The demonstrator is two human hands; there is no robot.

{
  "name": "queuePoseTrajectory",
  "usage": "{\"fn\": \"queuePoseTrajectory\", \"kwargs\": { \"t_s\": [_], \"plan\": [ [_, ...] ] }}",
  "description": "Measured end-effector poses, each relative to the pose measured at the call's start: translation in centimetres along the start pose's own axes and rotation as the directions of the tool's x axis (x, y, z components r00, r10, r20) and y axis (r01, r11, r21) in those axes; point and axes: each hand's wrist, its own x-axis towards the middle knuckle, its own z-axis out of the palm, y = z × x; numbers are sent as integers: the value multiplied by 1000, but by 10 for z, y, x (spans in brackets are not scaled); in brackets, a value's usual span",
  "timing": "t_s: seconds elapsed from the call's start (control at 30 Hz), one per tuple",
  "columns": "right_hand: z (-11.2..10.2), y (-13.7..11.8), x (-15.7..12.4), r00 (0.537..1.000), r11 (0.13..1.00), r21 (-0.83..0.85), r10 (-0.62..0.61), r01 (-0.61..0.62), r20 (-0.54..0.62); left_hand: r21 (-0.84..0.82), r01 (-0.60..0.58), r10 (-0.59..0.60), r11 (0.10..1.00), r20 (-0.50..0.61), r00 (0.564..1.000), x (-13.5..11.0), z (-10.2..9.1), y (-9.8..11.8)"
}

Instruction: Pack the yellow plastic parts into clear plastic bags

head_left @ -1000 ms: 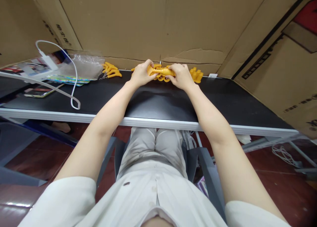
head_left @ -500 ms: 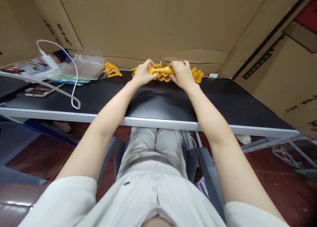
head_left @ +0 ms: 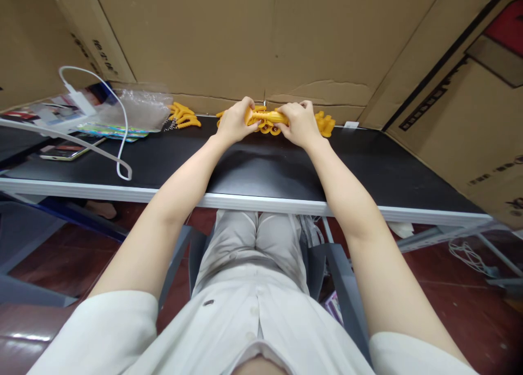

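Observation:
Both my hands are stretched to the far edge of the black table [head_left: 261, 173]. My left hand [head_left: 233, 121] and my right hand [head_left: 300, 124] are each closed round one end of a long yellow plastic piece [head_left: 265, 116], held just above the table. Under and behind it lie more yellow plastic parts [head_left: 326, 123], partly hidden by my fingers. A second small heap of yellow parts [head_left: 183, 116] lies to the left of my left hand.
Cardboard walls [head_left: 261, 37] close off the back and right. At the left lie a clear plastic bag [head_left: 137, 108], a white charger with cable [head_left: 118, 146], a phone [head_left: 65, 152] and printed sheets. My lap and grey chair show below the table edge.
My hands have stayed in the same spot. The yellow piece has turned slightly between my fingers, and my grip has shifted a little.

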Motion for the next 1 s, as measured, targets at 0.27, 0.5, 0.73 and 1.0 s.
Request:
{"fn": "queuePoseTrajectory", "kwargs": {
  "t_s": [0.27, 0.5, 0.73, 1.0],
  "plan": [
    [7, 4, -1, 1000, 1000, 3, 20, -20, 21, 28, -27, 29, 999, -53, 998, -1, 1, 3],
    [4, 2, -1, 999, 999, -5, 44, -44, -1, -26, -22, 21, 999, -64, 998, 1, 6, -4],
    [3, 2, -1, 998, 998, -12, 60, -60, -35, -7, 2, -2, 1000, -38, 999, 2, 7, -7],
    [15, 21, 6, 996, 997, 67, 43, -38, -74, -18, -27, 26, 999, -51, 998, 0, 6, -2]
  ]
}}
